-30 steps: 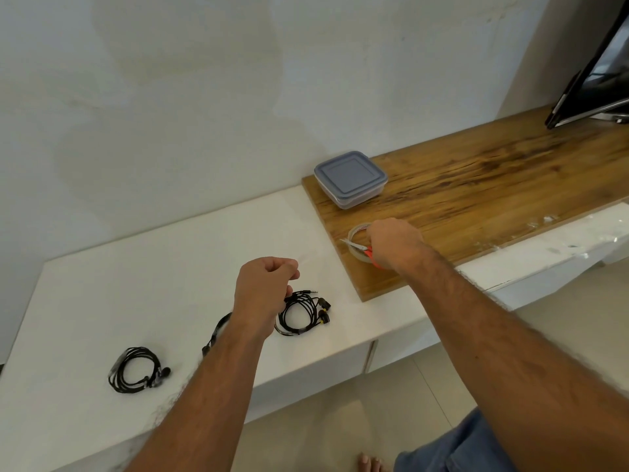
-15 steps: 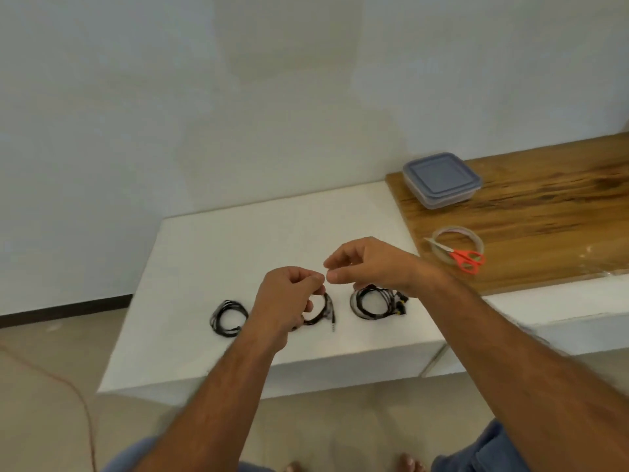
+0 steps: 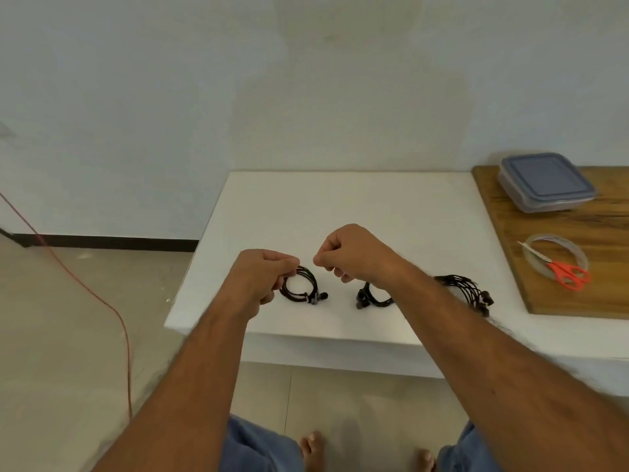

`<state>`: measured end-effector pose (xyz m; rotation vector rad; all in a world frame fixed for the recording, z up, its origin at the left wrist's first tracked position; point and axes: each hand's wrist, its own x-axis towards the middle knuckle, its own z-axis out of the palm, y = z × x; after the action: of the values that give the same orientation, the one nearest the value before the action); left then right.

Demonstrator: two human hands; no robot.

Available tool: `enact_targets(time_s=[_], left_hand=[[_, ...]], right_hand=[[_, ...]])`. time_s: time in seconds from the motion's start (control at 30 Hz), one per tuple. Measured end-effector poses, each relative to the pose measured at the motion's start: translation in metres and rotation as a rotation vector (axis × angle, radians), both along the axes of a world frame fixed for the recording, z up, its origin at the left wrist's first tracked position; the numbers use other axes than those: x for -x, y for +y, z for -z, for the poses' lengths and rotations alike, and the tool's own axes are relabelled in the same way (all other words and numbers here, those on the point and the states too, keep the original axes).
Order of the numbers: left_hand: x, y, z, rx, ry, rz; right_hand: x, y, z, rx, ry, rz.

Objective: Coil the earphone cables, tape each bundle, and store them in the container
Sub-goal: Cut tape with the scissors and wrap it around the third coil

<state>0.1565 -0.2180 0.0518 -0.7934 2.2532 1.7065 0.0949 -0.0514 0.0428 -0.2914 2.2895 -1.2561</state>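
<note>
White counter (image 3: 340, 206): left hand (image 3: 260, 279) pinches a coiled earphone cable (image 3: 301, 289); right hand (image 3: 354, 255), just beside, fingers curled, pinch contents unclear.

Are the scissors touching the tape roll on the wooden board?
Touching. The head view shows the scissors lying across the tape roll, blades over its left rim and red handles over its near rim.

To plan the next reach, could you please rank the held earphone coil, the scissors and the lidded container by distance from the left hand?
1. Earphone coil, pinched in the left hand.
2. Scissors, right, on the wooden board.
3. Container, far right, at the back.
</note>
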Motion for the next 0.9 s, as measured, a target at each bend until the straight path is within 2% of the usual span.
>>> enact_targets(time_s=[0.17,0.43,0.63,0.9], left_hand=[[0.017,-0.006,0.030,0.085,-0.072,0.039],[0.036,0.009,0.055,0.529,-0.163,0.244],[0.037,0.017,0.067,0.629,-0.232,0.251],[0.038,0.017,0.071,0.671,-0.234,0.238]], right_hand=[[0.011,-0.013,0.018,-0.125,-0.078,0.022],[0.024,-0.019,0.043,-0.339,-0.078,-0.019],[0.028,-0.022,0.051,-0.472,-0.035,-0.070],[0.032,-0.026,0.059,-0.501,-0.015,-0.083]])
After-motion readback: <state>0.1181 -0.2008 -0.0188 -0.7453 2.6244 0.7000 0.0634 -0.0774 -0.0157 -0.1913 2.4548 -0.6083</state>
